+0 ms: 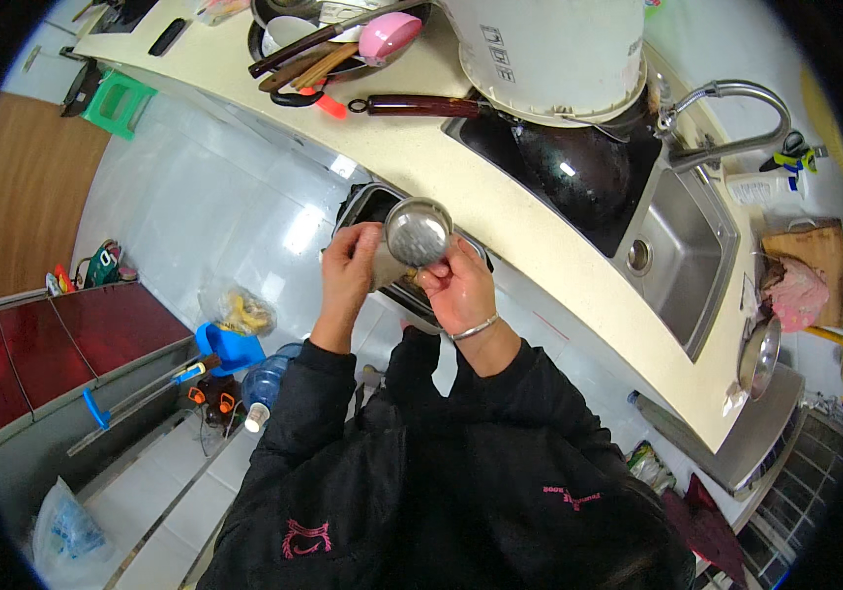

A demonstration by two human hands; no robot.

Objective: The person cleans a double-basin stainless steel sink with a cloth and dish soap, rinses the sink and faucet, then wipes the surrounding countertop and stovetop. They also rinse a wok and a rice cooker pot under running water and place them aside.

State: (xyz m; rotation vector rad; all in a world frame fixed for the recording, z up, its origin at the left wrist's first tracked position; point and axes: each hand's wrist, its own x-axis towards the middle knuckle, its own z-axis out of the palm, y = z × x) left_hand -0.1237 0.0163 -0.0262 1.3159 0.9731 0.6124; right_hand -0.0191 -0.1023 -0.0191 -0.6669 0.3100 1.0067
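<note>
My left hand [350,258] and my right hand [462,284] are both at a small round metal vessel [418,232], held in front of my body. Its shiny inside faces up towards me. The right fingers pinch its lower right rim, and the left hand closes at its left side. A pale beige surface [387,270] shows just below the vessel beside the left hand; what it is stays unclear. Under the hands stands a dark, open-topped bin [377,200] on the floor, its inside partly hidden. A bracelet [474,327] circles my right wrist.
A cream countertop [576,258] runs along the right, with a steel sink [687,243], a curved faucet [753,88] and a large white bucket [554,51] over a dark pan [576,169]. Pans and a pink ladle [390,35] crowd its far end. A water bottle [268,380] lies left.
</note>
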